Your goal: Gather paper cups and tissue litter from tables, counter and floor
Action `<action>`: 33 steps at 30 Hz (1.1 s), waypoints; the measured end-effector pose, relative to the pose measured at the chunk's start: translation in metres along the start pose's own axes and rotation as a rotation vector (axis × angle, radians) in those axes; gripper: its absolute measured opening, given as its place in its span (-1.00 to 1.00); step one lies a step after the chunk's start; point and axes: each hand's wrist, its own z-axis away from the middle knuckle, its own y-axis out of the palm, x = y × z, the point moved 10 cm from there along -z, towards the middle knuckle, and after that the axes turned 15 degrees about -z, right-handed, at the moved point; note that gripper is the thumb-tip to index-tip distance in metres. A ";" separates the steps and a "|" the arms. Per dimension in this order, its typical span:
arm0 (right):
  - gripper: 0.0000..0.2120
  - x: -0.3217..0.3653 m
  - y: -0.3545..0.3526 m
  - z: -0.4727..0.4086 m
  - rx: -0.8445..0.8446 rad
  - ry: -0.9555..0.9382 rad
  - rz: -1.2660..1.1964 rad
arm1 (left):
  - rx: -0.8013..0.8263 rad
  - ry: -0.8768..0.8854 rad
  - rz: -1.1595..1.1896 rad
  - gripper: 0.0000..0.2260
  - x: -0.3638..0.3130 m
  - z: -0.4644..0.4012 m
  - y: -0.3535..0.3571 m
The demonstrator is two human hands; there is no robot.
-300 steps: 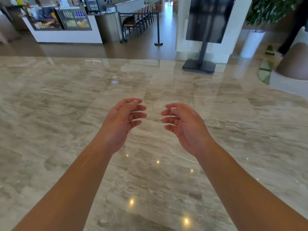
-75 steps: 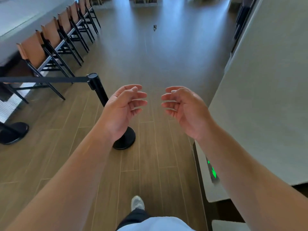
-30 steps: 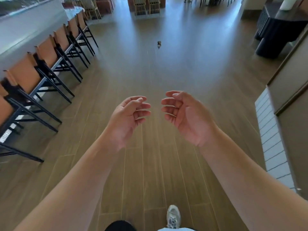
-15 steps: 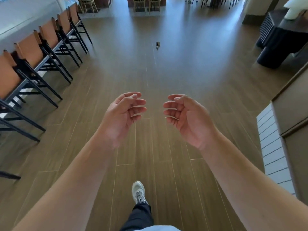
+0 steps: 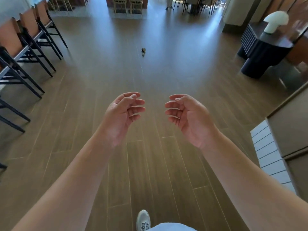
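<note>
Ahead on the wooden floor (image 5: 150, 164), between the chairs (image 5: 25, 47) at left and a dark cabinet (image 5: 260, 52) at right, lies a small crumpled litter piece (image 5: 143, 50). Left hand (image 5: 122, 114) and right hand (image 5: 190, 117) hover loosely curled, each grip holding nothing.

Both bare forearms are reaching forward. The left hand (image 5: 122, 114) and right hand (image 5: 188, 116) are facing each other, apart, fingers loosely curled, holding nothing.

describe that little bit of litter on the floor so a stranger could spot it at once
Follow the wood plank floor straight ahead, between the chair row at left and the dark cabinet at right. The small dark scrap lies alone mid-aisle, touching nothing.
</note>
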 end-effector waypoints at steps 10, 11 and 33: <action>-0.83 -0.024 0.076 -0.146 0.051 0.032 0.012 | -0.036 0.020 -0.011 -0.74 -0.031 -0.131 -0.081; -0.83 -0.029 0.083 -0.161 0.062 0.041 0.014 | -0.044 0.019 -0.014 -0.74 -0.031 -0.144 -0.090; -0.83 -0.051 0.225 -0.583 0.207 0.138 -0.036 | -0.155 0.025 -0.109 -0.75 -0.099 -0.525 -0.236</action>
